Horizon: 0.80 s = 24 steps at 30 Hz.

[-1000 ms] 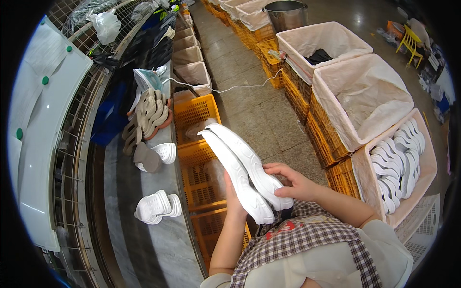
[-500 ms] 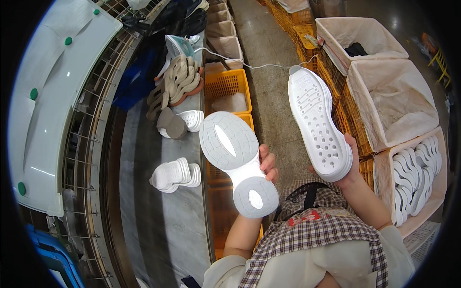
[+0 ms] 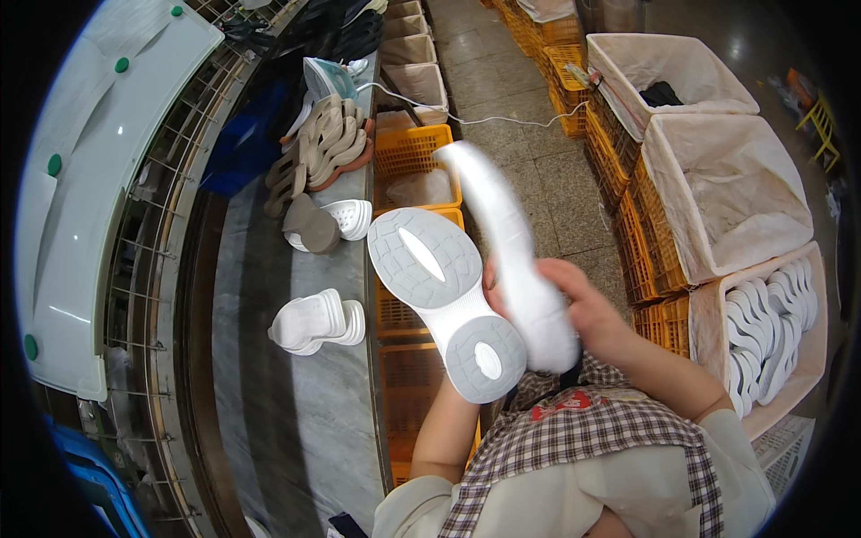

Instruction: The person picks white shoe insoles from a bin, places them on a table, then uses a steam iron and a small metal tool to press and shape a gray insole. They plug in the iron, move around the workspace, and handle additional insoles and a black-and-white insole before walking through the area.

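My left hand (image 3: 492,289) is closed round a white shoe sole (image 3: 437,311), its tread with two grey patches facing up. Most of that hand is hidden behind the two soles. A second white shoe sole (image 3: 513,260), blurred and turned on its edge, is gripped near its lower end by my right hand (image 3: 581,305). The two soles are side by side, close together or touching. On the bench to the left rest a small stack of white soles (image 3: 316,321) and another white sole (image 3: 352,219) beside a grey-brown piece (image 3: 314,224).
Beige and brown soles (image 3: 336,139) and an iron (image 3: 327,79) with a white cord stand farther up the grey bench (image 3: 269,421). Yellow crates (image 3: 417,148) line its right side. A cloth-lined bin (image 3: 708,350) of white soles stands at the right, below other lined bins (image 3: 726,179).
My right hand has swung its sole leftward to the other one and turned it from flat to edge-on. The left hand's sole has barely moved.
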{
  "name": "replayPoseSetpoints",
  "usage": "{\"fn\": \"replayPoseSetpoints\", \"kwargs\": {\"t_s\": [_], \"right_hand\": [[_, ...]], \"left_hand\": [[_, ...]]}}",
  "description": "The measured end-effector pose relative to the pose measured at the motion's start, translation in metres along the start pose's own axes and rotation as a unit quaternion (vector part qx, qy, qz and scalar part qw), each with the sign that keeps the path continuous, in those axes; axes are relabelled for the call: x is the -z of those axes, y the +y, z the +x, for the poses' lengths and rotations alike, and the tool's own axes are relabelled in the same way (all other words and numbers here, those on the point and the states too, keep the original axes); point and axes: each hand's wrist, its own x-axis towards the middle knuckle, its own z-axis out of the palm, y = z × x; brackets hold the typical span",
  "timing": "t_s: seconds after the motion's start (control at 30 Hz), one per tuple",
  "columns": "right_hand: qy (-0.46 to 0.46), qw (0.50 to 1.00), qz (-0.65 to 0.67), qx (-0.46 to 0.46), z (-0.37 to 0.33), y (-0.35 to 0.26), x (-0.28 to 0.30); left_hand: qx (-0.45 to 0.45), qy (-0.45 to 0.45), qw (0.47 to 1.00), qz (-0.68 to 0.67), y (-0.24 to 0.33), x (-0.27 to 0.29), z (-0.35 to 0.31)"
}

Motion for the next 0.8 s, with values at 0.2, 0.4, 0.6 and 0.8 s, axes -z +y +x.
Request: {"fn": "replayPoseSetpoints", "kwargs": {"t_s": [0.2,0.4,0.6,0.8], "right_hand": [[-0.185,0.945,-0.239,0.127,0.016,-0.007,-0.02],[-0.071,0.993,-0.087,0.029,0.012,0.0,-0.021],[-0.026,0.995,0.006,-0.096,0.012,0.022,-0.019],[-0.099,0.99,-0.029,-0.1,0.014,0.039,-0.019]], "left_hand": [[0.023,-0.106,0.983,-0.15,0.017,0.0,-0.022],[-0.022,-0.12,0.986,-0.117,0.032,-0.007,-0.05],[-0.088,-0.102,0.982,-0.13,0.045,-0.011,-0.082],[-0.134,-0.13,0.973,-0.137,0.072,0.019,-0.122]]}}
